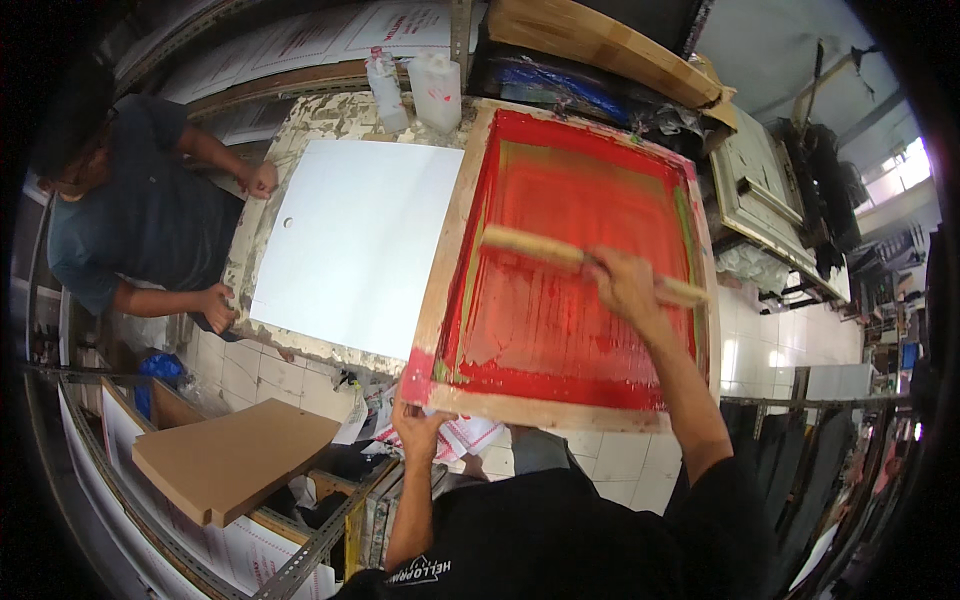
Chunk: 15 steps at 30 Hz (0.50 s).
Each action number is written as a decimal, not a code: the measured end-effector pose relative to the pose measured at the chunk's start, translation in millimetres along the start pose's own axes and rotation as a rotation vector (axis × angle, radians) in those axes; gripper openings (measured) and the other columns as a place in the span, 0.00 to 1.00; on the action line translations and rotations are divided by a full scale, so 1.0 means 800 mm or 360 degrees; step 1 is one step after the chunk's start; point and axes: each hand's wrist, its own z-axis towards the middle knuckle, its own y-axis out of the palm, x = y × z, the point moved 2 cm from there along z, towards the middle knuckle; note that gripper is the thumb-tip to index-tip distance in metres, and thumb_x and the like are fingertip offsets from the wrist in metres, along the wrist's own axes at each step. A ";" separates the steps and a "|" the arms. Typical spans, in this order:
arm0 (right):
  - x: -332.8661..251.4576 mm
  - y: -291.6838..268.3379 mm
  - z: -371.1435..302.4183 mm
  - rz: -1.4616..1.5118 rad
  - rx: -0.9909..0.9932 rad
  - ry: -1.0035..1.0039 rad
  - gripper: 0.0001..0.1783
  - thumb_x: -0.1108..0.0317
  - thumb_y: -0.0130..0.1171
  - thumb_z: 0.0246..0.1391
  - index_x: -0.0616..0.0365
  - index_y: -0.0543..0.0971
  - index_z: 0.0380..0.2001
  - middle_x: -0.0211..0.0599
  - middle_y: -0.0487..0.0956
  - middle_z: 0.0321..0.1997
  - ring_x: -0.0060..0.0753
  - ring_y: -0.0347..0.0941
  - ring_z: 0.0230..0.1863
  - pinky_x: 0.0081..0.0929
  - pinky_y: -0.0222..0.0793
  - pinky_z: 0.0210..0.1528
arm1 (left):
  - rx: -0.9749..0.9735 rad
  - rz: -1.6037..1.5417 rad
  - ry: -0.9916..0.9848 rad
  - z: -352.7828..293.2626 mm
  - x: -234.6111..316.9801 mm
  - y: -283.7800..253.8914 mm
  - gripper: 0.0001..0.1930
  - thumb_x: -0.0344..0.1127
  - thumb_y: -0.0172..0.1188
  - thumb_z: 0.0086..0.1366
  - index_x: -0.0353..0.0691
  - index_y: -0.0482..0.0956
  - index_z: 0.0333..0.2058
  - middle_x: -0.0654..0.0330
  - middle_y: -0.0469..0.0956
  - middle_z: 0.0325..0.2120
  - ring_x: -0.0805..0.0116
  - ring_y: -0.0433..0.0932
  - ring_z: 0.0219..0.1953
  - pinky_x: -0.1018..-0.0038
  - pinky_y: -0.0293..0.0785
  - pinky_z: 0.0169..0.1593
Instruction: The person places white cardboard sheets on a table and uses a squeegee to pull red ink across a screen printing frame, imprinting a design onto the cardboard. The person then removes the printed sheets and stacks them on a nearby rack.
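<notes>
A wooden-framed printing screen [435, 290] lies tilted slightly in front of me, its mesh spread with wet red ink [540, 345]. My right hand [628, 283] grips a long wooden-handled squeegee [530, 245] that lies across the mesh, a little blurred. At the frame's near left corner, my left hand [418, 430] is closed on the wooden edge; some of its fingers are hidden beneath. Directly left of the screen rests a white sheet [360, 240] with a small round hole, on a paint-crusted table [275, 175].
Across the table's left end stands a person [150, 220], both hands at its edge. Two plastic bottles [435, 90] stand behind the sheet. A brown cardboard piece [235, 455] lies on a metal rack at lower left. A long cardboard box [610, 45] sits beyond the screen.
</notes>
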 end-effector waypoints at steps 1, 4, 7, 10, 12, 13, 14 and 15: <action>0.035 0.013 0.042 0.0014 0.0085 -0.0067 0.14 0.66 0.63 0.55 0.53 0.80 0.45 0.48 0.84 0.36 0.55 0.81 0.40 0.47 0.75 0.41 | 0.0002 0.0027 0.0025 0.001 -0.006 -0.005 0.43 0.17 0.77 0.37 0.33 0.72 0.57 0.58 0.80 0.46 0.65 0.79 0.47 0.68 0.79 0.51; 0.135 0.056 0.173 -0.0148 0.0099 0.0041 0.15 0.63 0.62 0.56 0.51 0.81 0.46 0.46 0.85 0.39 0.56 0.81 0.42 0.49 0.75 0.42 | 0.0023 0.0119 -0.0052 -0.003 -0.015 -0.016 0.52 0.16 0.76 0.35 0.31 0.68 0.65 0.56 0.77 0.54 0.65 0.76 0.54 0.68 0.75 0.57; 0.207 0.090 0.266 -0.0196 0.0277 -0.0019 0.16 0.64 0.62 0.54 0.50 0.81 0.47 0.47 0.85 0.40 0.57 0.81 0.43 0.51 0.75 0.41 | 0.0086 0.0313 -0.0026 -0.005 -0.012 -0.018 0.48 0.19 0.78 0.37 0.31 0.70 0.63 0.57 0.78 0.54 0.66 0.76 0.55 0.68 0.73 0.59; 0.250 0.117 0.318 -0.0344 0.0281 -0.0080 0.18 0.62 0.64 0.55 0.51 0.81 0.49 0.45 0.85 0.44 0.55 0.80 0.47 0.49 0.74 0.47 | 0.0215 0.0206 -0.0153 -0.008 -0.006 -0.012 0.47 0.21 0.80 0.36 0.32 0.72 0.61 0.60 0.80 0.51 0.70 0.78 0.49 0.71 0.74 0.56; 0.263 0.128 0.328 -0.0358 0.0235 -0.0094 0.18 0.62 0.64 0.55 0.51 0.81 0.49 0.45 0.84 0.46 0.54 0.80 0.49 0.48 0.74 0.47 | 0.0243 0.0200 -0.0147 -0.008 0.000 -0.008 0.47 0.22 0.81 0.35 0.32 0.73 0.60 0.61 0.81 0.49 0.70 0.79 0.47 0.71 0.75 0.54; 0.264 0.132 0.328 -0.0371 0.0209 -0.0075 0.18 0.62 0.64 0.55 0.51 0.81 0.49 0.45 0.84 0.47 0.54 0.79 0.49 0.48 0.74 0.48 | 0.0249 0.0199 -0.0133 -0.009 0.003 -0.008 0.47 0.23 0.81 0.35 0.32 0.73 0.60 0.61 0.81 0.48 0.70 0.80 0.46 0.72 0.76 0.53; 0.262 0.133 0.325 -0.0322 0.0195 -0.0124 0.18 0.62 0.64 0.55 0.50 0.81 0.49 0.44 0.84 0.47 0.54 0.79 0.49 0.49 0.74 0.48 | 0.0229 0.0257 -0.0159 -0.009 0.005 -0.008 0.47 0.21 0.80 0.37 0.31 0.72 0.61 0.60 0.80 0.49 0.69 0.79 0.49 0.71 0.75 0.55; 0.256 0.134 0.317 -0.0278 0.0186 -0.0172 0.18 0.62 0.64 0.55 0.49 0.81 0.49 0.43 0.84 0.47 0.54 0.79 0.49 0.49 0.74 0.48 | 0.0202 0.0312 -0.0182 -0.009 0.007 -0.010 0.46 0.20 0.78 0.38 0.31 0.72 0.62 0.59 0.80 0.51 0.69 0.78 0.51 0.70 0.74 0.57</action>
